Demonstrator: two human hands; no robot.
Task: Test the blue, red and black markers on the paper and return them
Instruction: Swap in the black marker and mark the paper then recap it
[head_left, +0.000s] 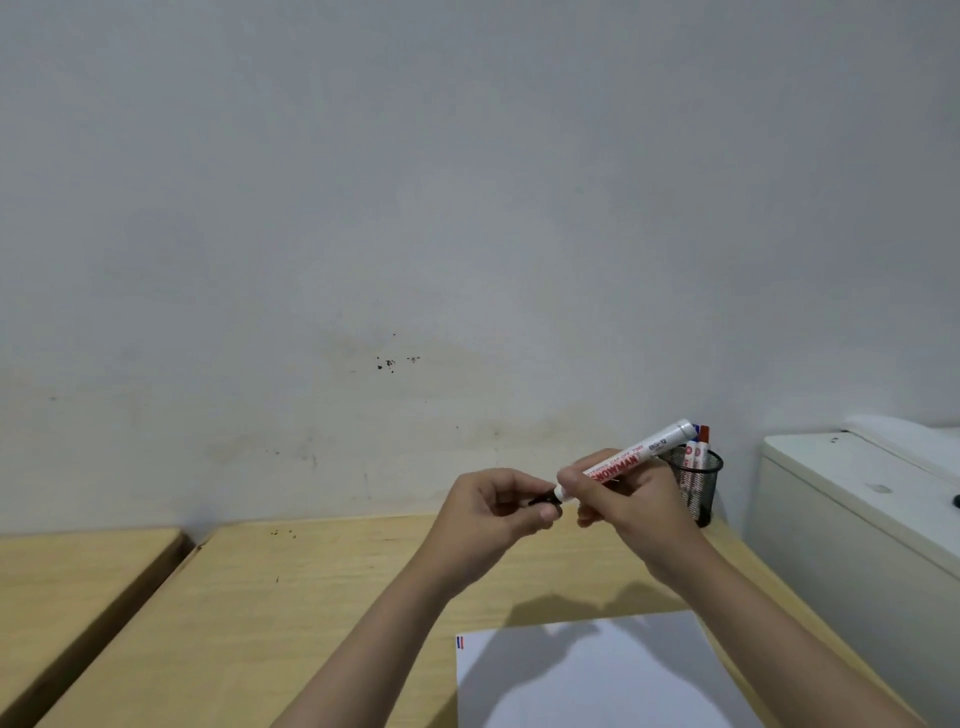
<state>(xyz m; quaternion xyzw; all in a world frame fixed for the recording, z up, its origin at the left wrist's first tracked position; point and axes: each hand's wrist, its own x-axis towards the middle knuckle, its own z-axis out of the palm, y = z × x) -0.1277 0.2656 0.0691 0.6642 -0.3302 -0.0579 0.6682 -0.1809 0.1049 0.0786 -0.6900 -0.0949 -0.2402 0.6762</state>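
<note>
Paper (597, 680) lies nearest, flat on the tabletop (311, 597) at the lower right, and its top left corner carries a short blue stroke beside a short red one (460, 643); no black stroke shows. From that I judge the blue and red tests done and the black marker's turn in hand.

Above the sheet both forearms reach forward and meet in the air, well clear of the paper. The right hand (631, 499) wraps the white barrel of the black marker (631, 457), fingers closed round it near the writing end, the barrel tilting up and away to the right. The left hand (493, 512) faces it, thumb and fingers pinched on a small dark piece at the marker's tip (545, 501). That piece looks like the black cap, though I cannot tell whether it is coming off or going on. Since no black mark is on the sheet, uncapping seems likelier.

If so, the next move calls for pulling the cap straight off, lowering the right hand to the paper and drawing a short stroke beside the other two.

Farther back, a black mesh pen holder (698, 486) stands on the tabletop near the wall, with the blue marker (691, 457) and the red marker (703, 441) upright inside it, already returned.
</note>
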